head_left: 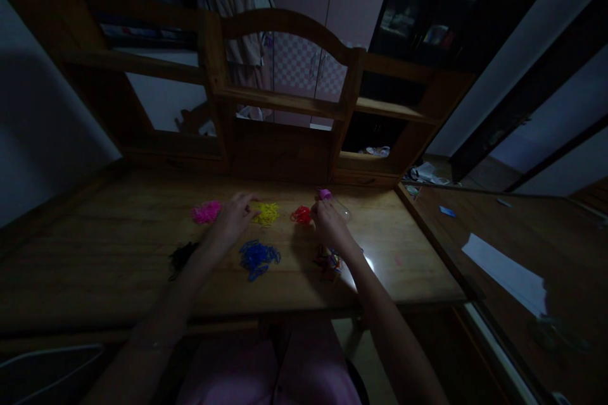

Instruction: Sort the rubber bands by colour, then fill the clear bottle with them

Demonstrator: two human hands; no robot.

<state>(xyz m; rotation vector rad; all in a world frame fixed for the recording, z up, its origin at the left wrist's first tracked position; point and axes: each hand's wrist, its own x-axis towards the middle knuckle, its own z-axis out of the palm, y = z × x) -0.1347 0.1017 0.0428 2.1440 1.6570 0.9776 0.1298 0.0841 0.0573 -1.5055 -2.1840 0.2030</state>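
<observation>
Small piles of tiny loops lie sorted by colour on a wooden desk [118, 266]: pink [206, 211], yellow [266, 213], red [301, 214], blue [258, 257], black [182, 255] and a mixed heap [329, 260]. My left hand [234, 218] reaches forward between the pink and yellow piles, fingers stretched toward the yellow one. My right hand [327, 223] sits just right of the red pile, fingers pinched together close to it; what they hold is too dark to make out. A clear container with a pink lid [327, 195] stands just beyond my right hand.
A wooden hutch with shelves [285, 101] rises along the desk's far edge. To the right, a second dark surface carries a white sheet of paper [506, 272] and a small blue item [446, 211]. The room is dim; a light patch glares on the desk near my right forearm.
</observation>
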